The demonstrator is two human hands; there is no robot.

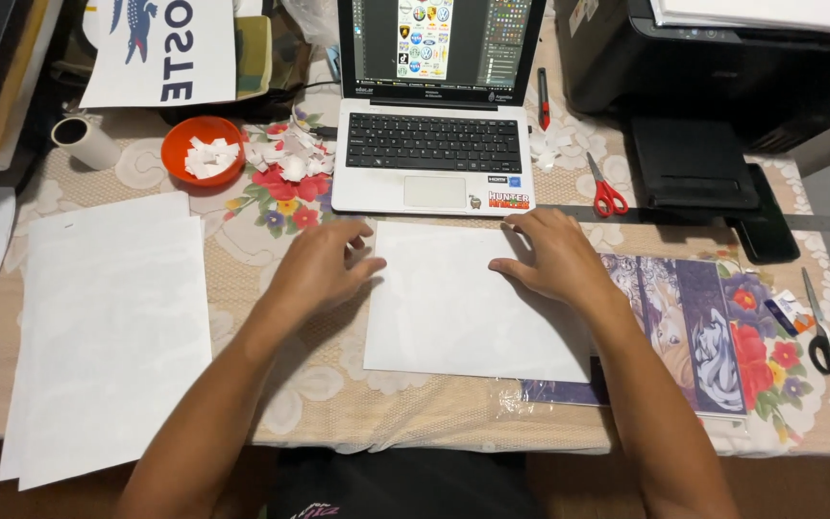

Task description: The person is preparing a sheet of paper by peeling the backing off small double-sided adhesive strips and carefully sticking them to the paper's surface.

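The left hand (317,272) lies palm down with its fingers (362,266) loosely spread and slightly curled, holding nothing; the fingertips rest at the left edge of a white sheet of paper (453,312), near its upper left corner. The right hand (554,259) is also flat and open, fingers (523,227) fanned out and pressed on the same sheet near its upper right corner, thumb pointing left across the paper. Neither hand pinches or lifts the sheet; both only touch it from above.

The sheet is plain white, rectangular and lies flat on the surface (338,404), just in front of the laptop (434,144), almost touching its front edge. Its right edge overlaps a colourful illustrated board (694,327) in a clear wrapper, which lies to the right of the sheet.

Left of the sheet, well apart, lies a stack of larger white sheets (108,336). Left of the laptop stands an orange bowl (202,149) holding white paper scraps, with more scraps (290,159) scattered between the bowl and the laptop. Right of the laptop lie red-handled scissors (607,189), and beyond them a black printer (713,86). Black-handled scissors (826,332) lie at the far right of the illustrated board. The surface is covered with a floral cloth.
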